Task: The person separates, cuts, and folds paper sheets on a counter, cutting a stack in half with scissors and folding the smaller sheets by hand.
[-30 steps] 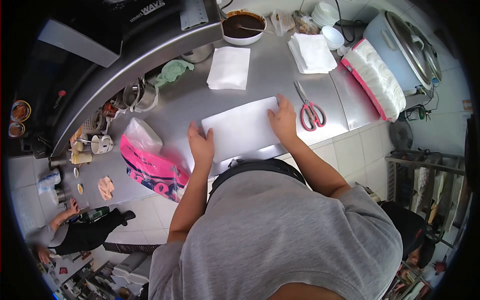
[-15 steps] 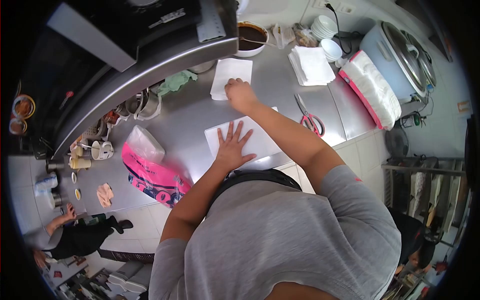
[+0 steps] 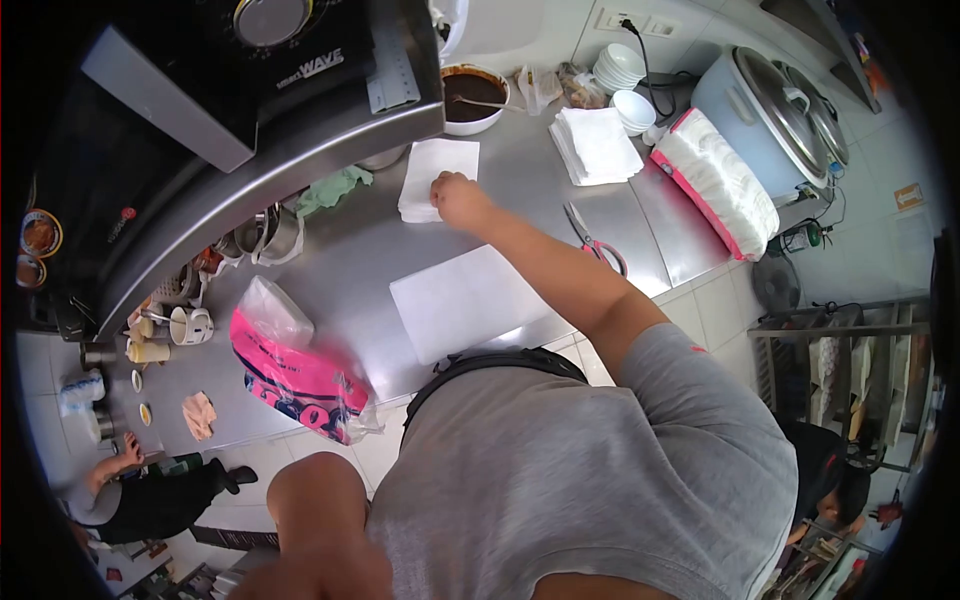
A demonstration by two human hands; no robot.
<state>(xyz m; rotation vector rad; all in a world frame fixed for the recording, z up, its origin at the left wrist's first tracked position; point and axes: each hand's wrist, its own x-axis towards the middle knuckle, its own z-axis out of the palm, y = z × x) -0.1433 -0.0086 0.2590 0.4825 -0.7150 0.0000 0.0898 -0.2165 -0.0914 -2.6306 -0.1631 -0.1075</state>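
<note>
My right hand [image 3: 463,200] rests with curled fingers at the lower right part of a stack of white paper napkins [image 3: 440,160]. What those fingers grip, if anything, is hidden. Nearer my body, white sheets [image 3: 465,300] lie flat on the steel counter, partly beneath my right forearm. My left arm is bent up close to the camera; the left hand [image 3: 315,575] is blurred at the bottom edge and its fingers cannot be made out. To the left lies an opened pink plastic pack [image 3: 300,365] of white napkins.
Pink-handled scissors [image 3: 597,242] and another napkin stack [image 3: 596,147] lie to the right, beside a second pink-and-white pack [image 3: 715,185]. A bowl of dark sauce [image 3: 474,100] stands at the back. A microwave [image 3: 300,140] overhangs the left. Another person [image 3: 150,500] stands at lower left.
My left hand has lifted off the white sheets and come up toward the camera. The right hand stays on the napkin stack. The whole view has shifted slightly.
</note>
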